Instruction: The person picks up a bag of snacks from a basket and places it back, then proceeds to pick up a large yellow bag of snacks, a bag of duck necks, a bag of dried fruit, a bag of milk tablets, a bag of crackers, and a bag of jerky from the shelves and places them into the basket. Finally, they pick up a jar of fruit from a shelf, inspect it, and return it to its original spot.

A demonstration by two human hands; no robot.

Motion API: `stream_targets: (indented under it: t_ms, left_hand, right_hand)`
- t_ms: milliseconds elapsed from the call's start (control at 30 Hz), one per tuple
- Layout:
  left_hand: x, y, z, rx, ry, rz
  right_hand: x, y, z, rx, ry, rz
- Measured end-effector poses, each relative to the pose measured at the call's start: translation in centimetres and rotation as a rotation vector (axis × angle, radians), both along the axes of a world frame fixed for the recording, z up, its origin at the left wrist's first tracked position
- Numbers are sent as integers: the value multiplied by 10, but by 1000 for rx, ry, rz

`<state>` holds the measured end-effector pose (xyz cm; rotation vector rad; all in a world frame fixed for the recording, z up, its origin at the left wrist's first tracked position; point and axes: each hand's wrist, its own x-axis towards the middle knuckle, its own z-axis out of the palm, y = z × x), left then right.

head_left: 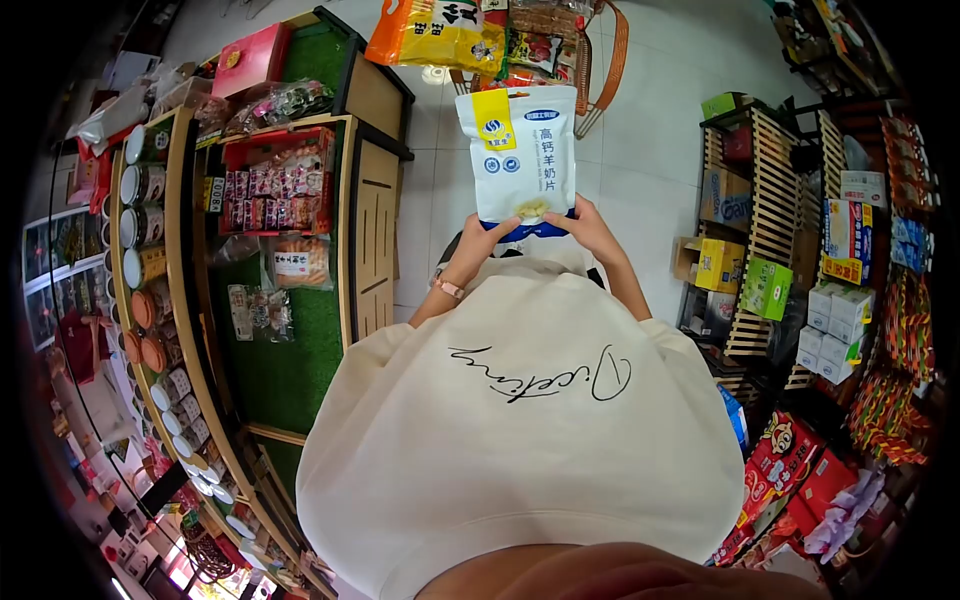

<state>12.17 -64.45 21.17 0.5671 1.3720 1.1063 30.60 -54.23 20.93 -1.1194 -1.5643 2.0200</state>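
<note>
From where I watch, the pouch [515, 160] is white, with a yellow patch, blue print and a dark blue bottom band. I see an orange and yellow bag [430, 35], and a cream top [520, 450] with black script across it. The green shelf lining [305, 355] has pale wood edging; its crate [325, 215] is red, its packets [270, 185] pink and white. I also pick out a yellow box [720, 265], a bright green box [767, 289] and light grey floor tiles [640, 150] with thin grid lines.
</note>
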Motion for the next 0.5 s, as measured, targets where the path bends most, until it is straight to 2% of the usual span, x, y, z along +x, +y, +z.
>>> stream_targets:
  t_ms: [100, 300, 367, 500]
  left_hand:
    - [-4, 26, -1, -44, 47, -54]
    - [-27, 92, -20, -131, -111, -86]
    - [-39, 124, -37, -140, -136, -119]
    - [-68, 210, -15, -135, -143, -251]
  right_hand:
    - [-1, 18, -11, -93, 14, -48]
    - [-21, 65, -49, -159, 23, -156]
    - [-27, 91, -49, -207, -57, -185]
    - [-49, 164, -37, -196, -103, -246]
